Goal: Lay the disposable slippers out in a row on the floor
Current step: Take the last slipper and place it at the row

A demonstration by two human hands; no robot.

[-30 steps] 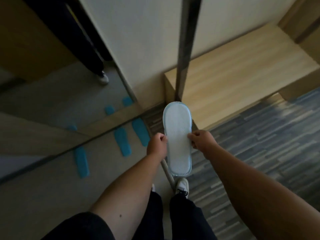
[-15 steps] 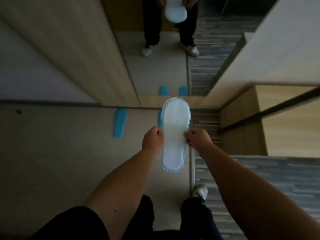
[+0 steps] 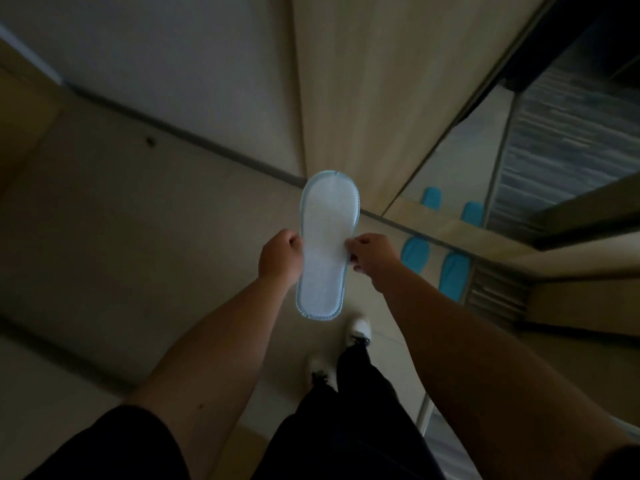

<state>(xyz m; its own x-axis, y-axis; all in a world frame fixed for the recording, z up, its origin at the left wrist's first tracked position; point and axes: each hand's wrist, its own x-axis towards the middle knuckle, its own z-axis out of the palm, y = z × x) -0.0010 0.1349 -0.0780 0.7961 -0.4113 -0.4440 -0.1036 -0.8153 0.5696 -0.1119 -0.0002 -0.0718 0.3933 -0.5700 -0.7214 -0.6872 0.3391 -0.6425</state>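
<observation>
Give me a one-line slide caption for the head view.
Both hands, left hand and right hand, hold a white slipper above the floor; blue slippers lie by the mirror.

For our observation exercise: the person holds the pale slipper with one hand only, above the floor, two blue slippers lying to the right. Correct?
Not quite. In the head view both hands, left and right, pinch the pale slipper by its edges. It is above the floor, and two blue slippers lie to the right.

The slipper (image 3: 325, 247) is held above the floor (image 3: 138, 237), the left hand (image 3: 280, 259) on its left edge, the right hand (image 3: 372, 256) on its right. Two slippers on the floor (image 3: 415, 252) (image 3: 454, 275) lie right of it, side by side against the mirror (image 3: 540, 140). The person's shoes (image 3: 360, 327) stand below it.
</observation>
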